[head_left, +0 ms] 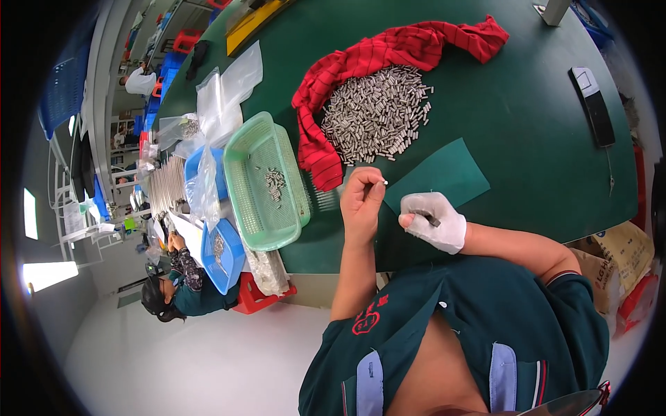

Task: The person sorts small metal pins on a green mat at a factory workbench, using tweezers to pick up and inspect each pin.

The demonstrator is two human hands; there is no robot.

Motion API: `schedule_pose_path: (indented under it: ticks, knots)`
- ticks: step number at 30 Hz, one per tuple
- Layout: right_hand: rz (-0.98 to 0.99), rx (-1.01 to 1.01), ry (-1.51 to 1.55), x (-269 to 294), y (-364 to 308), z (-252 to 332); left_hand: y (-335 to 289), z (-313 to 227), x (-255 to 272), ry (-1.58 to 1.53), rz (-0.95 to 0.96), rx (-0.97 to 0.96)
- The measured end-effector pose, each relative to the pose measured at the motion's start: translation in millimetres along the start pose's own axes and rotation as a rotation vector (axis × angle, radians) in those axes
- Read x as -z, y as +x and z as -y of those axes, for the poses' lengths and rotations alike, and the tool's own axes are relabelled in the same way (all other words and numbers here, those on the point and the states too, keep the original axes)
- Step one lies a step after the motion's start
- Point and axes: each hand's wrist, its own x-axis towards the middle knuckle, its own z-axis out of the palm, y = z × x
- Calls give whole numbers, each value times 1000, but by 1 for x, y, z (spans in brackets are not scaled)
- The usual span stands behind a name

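Observation:
My bare left hand [361, 204] is closed in a pinch, with the bright end of a small metal cylinder [386, 182] showing at the fingertips. To its right, my right hand [438, 225] wears a white glove with a bare thumb tip. Its fingers curl round a dark, narrow object [433, 221], mostly hidden, whose kind I cannot make out. Beyond both hands lies a heap of short silvery metal cylinders [378, 111], bordered at the back and left by a bunched red checked cloth [316, 104]. A flat green sheet [444, 173] lies just beyond my right hand.
Left of my left hand stands a green mesh basket [243, 201] holding some cylinders. Blue trays [225, 267] and clear plastic bags [215, 104] lie farther left, where another person [187, 284] works. A black device [594, 111] lies at the right of the green table [534, 152].

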Motion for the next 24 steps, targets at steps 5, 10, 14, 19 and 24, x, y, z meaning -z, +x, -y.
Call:
schedule_pose_path:
  ticks: [5, 10, 14, 19, 24]
  knots:
    - [-1, 25, -6, -2, -1, -1, -5, -6, -2, 27, 5, -7]
    - [5, 66, -54, -1, -2, -4, -10, -9, -3, 121, -2, 2]
    - [-76, -81, 214, 1, -1, -6, -14, -14, -5, 231, -41, 41]
    - [-192, -5, 397, 18, 13, -9, -17, -32, -4, 1110, 205, -148]
    - [-252, -17, 533, 21, 19, 1, -17, -32, -22, 1287, 444, -125]
